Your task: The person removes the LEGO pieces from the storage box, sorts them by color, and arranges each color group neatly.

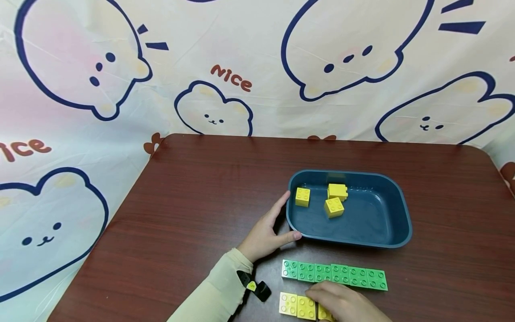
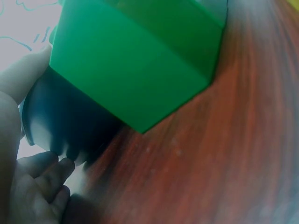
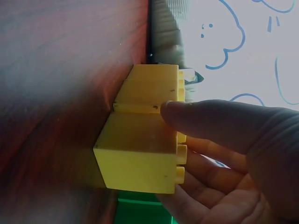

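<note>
In the head view, my left hand [image 1: 263,235] spans the left end of a blue tray [image 1: 396,214], index finger and thumb straight against its rim. Three yellow building blocks [image 1: 302,197] lie inside, toward the left. My right hand [image 1: 344,302] pinches a yellow building block [image 3: 140,149] between thumb and fingers, low at the table. This block stands in line with other yellow blocks [image 1: 306,307], its side against its neighbour in the right wrist view. Just beyond is a straight row of green building blocks [image 1: 339,273], their studs facing up.
The brown table [image 1: 193,201] runs back to a cartoon-printed cloth [image 1: 265,112]. A black wrist strap [image 1: 253,285] sits on the left sleeve. Close to the left wrist camera, the end of the green row [image 2: 126,70] looms large.
</note>
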Demonstrator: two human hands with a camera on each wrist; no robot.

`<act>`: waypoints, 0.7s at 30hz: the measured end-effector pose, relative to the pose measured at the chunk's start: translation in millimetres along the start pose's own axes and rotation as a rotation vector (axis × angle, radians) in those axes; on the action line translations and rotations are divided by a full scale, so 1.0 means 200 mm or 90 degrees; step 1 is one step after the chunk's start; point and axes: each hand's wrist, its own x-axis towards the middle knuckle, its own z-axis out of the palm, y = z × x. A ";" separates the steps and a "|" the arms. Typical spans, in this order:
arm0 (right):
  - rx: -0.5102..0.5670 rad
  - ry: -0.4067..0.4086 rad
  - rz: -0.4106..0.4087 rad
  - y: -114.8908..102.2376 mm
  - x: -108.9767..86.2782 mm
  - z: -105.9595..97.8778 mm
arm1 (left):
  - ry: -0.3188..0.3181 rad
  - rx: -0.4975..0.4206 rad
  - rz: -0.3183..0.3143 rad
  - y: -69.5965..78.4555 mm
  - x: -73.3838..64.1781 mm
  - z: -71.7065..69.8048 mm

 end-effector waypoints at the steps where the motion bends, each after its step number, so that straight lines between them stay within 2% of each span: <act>1: 0.002 0.006 -0.005 0.00 0.00 0.00 | 0.000 0.001 0.001 0.00 0.00 0.00; 5: 0.007 0.016 -0.023 -0.03 0.02 -0.02 | 0.001 0.002 0.001 0.00 0.00 0.00; 14: -0.008 0.016 -0.030 0.01 0.00 0.03 | 0.000 0.002 -0.001 0.00 0.00 0.00; 18: 0.006 0.023 -0.012 -0.04 0.01 -0.02 | 0.000 0.003 -0.002 0.00 0.00 0.00; 21: 0.017 0.024 0.012 -0.12 0.03 -0.12 | 0.000 0.004 -0.001 0.00 0.00 0.00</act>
